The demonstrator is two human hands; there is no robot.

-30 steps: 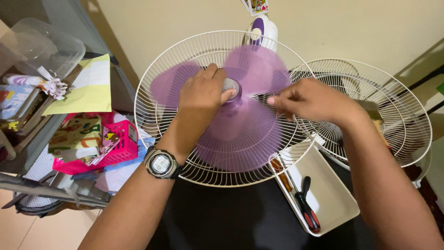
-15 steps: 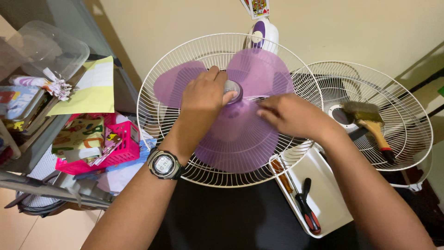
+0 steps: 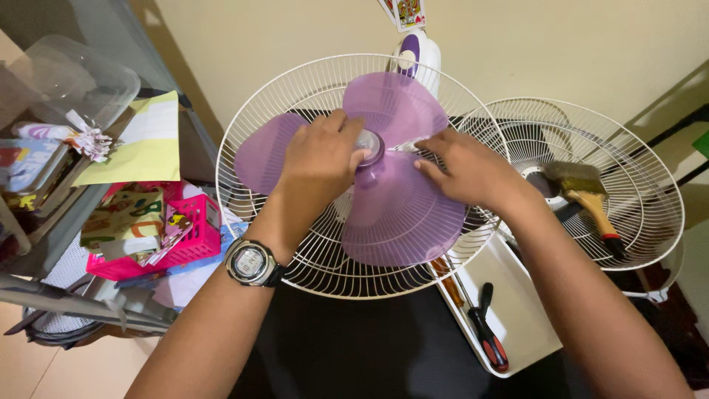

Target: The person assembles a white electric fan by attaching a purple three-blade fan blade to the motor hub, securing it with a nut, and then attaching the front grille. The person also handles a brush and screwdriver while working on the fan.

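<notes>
Head view, looking down.

Purple fan blade [image 3: 384, 174] seated in white rear grille [image 3: 295, 96], lying flat over dark table [image 3: 354, 347]. Left hand [image 3: 319, 164], fingers curled narrow around grey hub cap [image 3: 369, 144] at blade centre, thumb against its rim. Right hand [image 3: 465, 171] laid on blade just right of hub, fingers partly spread, gripping nothing visible. Wristwatch [image 3: 251, 263] on left wrist.

Risks, as judged:
- Thin translucent blade likely to flex or crack if pressed hard by right hand while cap gets twisted.
- Cap small and smooth; slip of the fingers possible, knuckles into grille wires.
- Grille overhangs table edge at left; tipping possible under uneven load.
- White tray [image 3: 517, 310] just beside grille rim, black-and-red screwdriver [image 3: 489, 332] inside; elbow knock could send it off.

Second grille [image 3: 635, 170] to the right, touching the first, paintbrush [image 3: 587, 193] resting on it.

Packages, labels, signs:
- Playing card [image 3: 408, 11] stuck on wall at top, above white-and-purple motor housing [image 3: 413, 52].
- Yellow paper sheet [image 3: 144, 140] at left, angled.
- Pink basket [image 3: 185, 236] below it, holding colourful lettered box [image 3: 122, 214].
- Clear plastic lid [image 3: 66, 70] top left.
</notes>
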